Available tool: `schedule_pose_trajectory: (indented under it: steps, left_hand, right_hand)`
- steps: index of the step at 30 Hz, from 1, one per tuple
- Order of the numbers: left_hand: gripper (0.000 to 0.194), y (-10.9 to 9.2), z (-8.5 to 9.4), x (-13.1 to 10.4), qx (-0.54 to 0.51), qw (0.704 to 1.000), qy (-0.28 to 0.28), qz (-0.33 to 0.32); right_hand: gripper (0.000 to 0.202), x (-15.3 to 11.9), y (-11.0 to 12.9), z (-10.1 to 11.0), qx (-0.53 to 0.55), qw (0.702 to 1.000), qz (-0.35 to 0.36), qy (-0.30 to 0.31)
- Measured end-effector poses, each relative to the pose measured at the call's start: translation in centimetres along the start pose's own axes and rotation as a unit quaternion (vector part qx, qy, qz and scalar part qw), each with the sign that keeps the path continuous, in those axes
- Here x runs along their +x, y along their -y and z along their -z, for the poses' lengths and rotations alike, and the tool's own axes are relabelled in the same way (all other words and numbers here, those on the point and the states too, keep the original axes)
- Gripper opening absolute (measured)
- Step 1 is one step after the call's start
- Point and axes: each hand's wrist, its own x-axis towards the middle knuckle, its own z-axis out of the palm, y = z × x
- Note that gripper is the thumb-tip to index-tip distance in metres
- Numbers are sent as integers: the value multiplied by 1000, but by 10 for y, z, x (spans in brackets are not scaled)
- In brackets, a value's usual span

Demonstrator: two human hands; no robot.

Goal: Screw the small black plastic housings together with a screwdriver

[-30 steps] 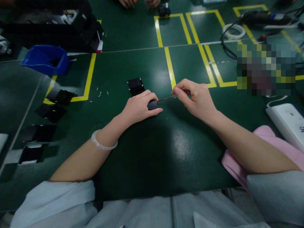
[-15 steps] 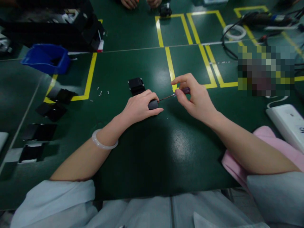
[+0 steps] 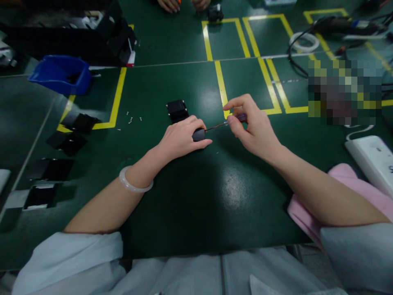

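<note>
My left hand (image 3: 182, 137) is closed over a small black block-shaped part (image 3: 199, 135) and holds it on the green table; most of the part lies hidden under the palm. Between the thumb and fingers of my right hand (image 3: 250, 125) is a screwdriver (image 3: 241, 119) with a dark purplish handle. Its thin shaft points left, and the tip meets the right end of the black part. Just beyond my left hand lies another black part (image 3: 177, 108) with small shiny bits at its corners. Several tiny screws (image 3: 130, 119) are scattered to the left of it.
More black parts (image 3: 53, 169) form a column at the left. Behind them stand a blue bin (image 3: 61, 76) and a black crate (image 3: 67, 35). To the right are a pink cloth (image 3: 342, 180), a white power strip (image 3: 371, 157) and cables. Another person's hands (image 3: 170, 5) show at the far edge.
Hardly anything differs. The whole view has shifted slightly, while both hands, the black part and the screwdriver keep the same arrangement.
</note>
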Motion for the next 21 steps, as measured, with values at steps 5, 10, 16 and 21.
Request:
schedule_pose_trajectory:
  steps: [5,10,16,21]
  left_hand:
    - [42,1,-1,0,3,1000,-3,-3]
    - [43,1,-1,0,4,1000,-6,-4]
    - [42,1,-2,0,4,1000,-6,-4]
    - [43,1,-2,1,4,1000,-5,-3]
  right_hand:
    - [14,0,-1,0,-8,1000,-12,-7]
    - [12,0,-4,-2,-5,1000,7,-10]
    - [12,0,-3,0,-5,1000,-12,-3]
    - [10,0,-2,0,-7,1000,-7,1]
